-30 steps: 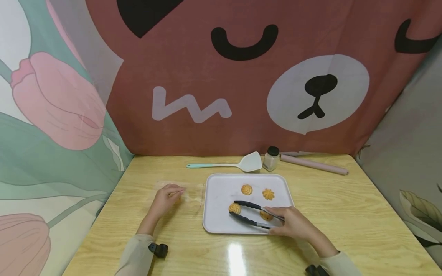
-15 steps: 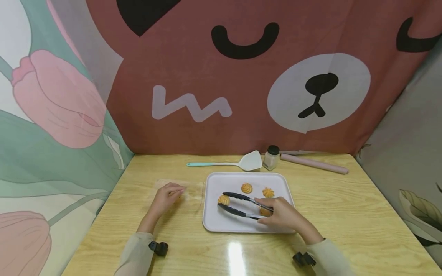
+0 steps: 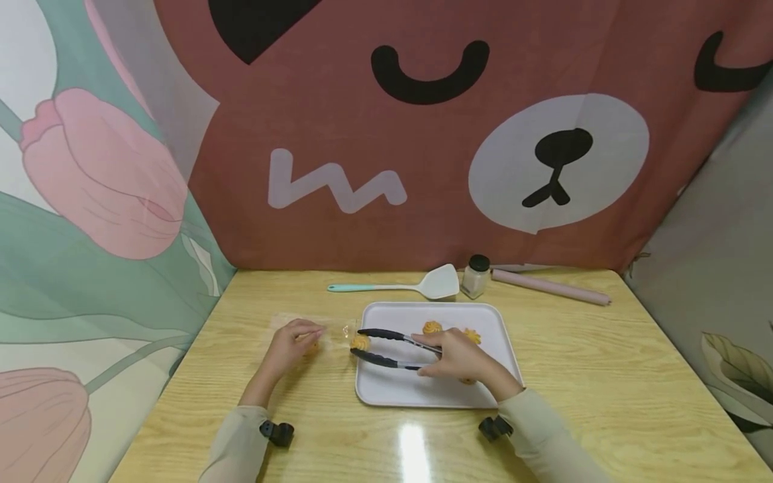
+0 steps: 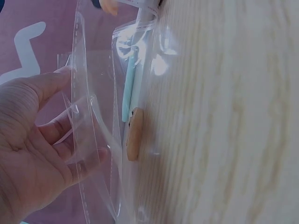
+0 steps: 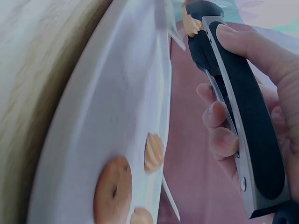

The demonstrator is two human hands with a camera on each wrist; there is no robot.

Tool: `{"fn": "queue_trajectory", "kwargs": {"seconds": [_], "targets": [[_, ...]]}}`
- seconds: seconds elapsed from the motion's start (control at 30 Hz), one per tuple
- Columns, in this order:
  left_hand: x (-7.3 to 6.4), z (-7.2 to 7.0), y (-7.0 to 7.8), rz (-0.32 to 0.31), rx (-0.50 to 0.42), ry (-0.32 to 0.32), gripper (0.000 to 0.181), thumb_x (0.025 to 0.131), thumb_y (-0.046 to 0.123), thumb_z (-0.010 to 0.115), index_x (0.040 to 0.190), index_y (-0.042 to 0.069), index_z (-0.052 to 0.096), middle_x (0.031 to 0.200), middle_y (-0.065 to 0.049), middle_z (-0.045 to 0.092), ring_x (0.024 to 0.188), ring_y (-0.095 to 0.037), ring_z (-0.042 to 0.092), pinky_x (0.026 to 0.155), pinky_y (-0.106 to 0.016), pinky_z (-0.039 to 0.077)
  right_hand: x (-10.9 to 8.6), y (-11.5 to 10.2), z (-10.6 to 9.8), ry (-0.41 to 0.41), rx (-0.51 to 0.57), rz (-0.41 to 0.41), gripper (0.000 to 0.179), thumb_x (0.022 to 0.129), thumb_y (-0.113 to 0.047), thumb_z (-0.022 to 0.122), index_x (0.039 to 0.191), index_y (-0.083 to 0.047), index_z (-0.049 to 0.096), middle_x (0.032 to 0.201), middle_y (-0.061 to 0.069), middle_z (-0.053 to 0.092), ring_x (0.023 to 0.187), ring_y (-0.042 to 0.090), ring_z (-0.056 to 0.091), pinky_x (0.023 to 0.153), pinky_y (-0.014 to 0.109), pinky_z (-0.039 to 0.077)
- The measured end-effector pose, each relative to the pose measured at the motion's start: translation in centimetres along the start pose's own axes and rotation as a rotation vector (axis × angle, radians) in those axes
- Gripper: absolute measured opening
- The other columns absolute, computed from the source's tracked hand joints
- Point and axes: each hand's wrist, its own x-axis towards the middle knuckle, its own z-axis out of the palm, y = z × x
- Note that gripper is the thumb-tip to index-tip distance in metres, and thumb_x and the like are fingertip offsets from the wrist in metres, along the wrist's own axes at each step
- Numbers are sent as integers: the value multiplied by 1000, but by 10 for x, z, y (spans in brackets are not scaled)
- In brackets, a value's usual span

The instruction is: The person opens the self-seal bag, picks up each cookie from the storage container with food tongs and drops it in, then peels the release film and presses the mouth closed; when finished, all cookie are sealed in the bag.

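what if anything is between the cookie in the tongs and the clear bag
Nothing visible: the tongs hold the cookie by the left rim of the tray, close to the clear bag. Whether the bag's mouth lines up, I can't tell.

cookies (image 3: 431,327) are set on a tray (image 3: 386,391), right of a bag (image 4: 100,84). spatula (image 3: 439,283), jar (image 3: 474,282) and rod (image 3: 549,287) are ranged behind.

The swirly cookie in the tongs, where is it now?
In the head view, the swirled cookie is held in the tongs, at the left rim of the white tray, beside the clear plastic bag.
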Motion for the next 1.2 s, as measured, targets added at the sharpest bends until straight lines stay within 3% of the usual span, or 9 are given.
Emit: {"fn": "queue_trajectory", "kwargs": {"seconds": [0.13,0.23,0.3,0.4,0.53,0.7,0.9,1.03,1.2], "targets": [[0,0,0,6,9,3,20,90,14,65,106,7,73,107,-9,65,105,-30,57,96,-54,43,12,-1,5,-18,-19,10,63,74,-29,82,128,-7,59,60,6,54,49,1,24,51,20,33],[-1,0,-1,2,6,1,20,90,14,65,107,7,72,107,-8,65,105,-30,57,96,-55,42,20,-1,10,-23,-44,7,62,73,-28,82,126,-6,61,84,10,69,61,1,39,59,20,39],[-1,0,0,5,4,1,20,90,14,65,107,7,72,107,-9,65,105,-30,57,96,-55,42,25,-1,13,-41,-41,21,61,73,-27,82,127,-6,60,85,14,68,66,5,42,62,23,41],[0,0,1,1,-8,3,19,90,14,65,106,7,73,107,-9,65,105,-30,57,97,-55,41,33,-2,18,-58,-12,50,61,74,-26,82,127,-7,60,105,14,69,80,5,53,71,24,47],[0,-1,2,-15,-17,-5,19,90,14,65,106,7,73,108,-9,64,107,-30,56,98,-55,41,43,-5,24,-64,-8,63,60,73,-26,81,127,-8,60,114,12,67,67,4,46,63,23,44],[0,-2,2,-30,-31,-15,20,90,15,64,107,7,72,109,-9,64,108,-30,56,99,-55,39,56,-11,30,-68,-41,63,62,73,-29,82,128,-10,60,74,13,64,51,7,15,50,21,27],[0,-3,1,11,-48,-4,21,90,17,65,107,8,72,107,-8,64,106,-29,57,98,-56,40,70,-20,37,-60,-28,48,62,72,-28,83,126,-8,61,79,12,68,51,6,17,50,20,27],[0,-3,2,20,-50,-5,21,90,20,64,108,11,73,107,-6,65,105,-28,57,97,-54,42,78,-25,42,-52,-19,50,61,71,-27,83,125,-8,61,67,3,64,50,6,19,48,20,27],[1,-3,4,8,-42,-1,20,90,17,65,107,10,73,108,-7,64,106,-28,57,97,-54,42,88,-28,48,-44,-45,50,62,70,-29,83,126,-12,62,51,-10,38,49,6,21,48,20,26]]}}
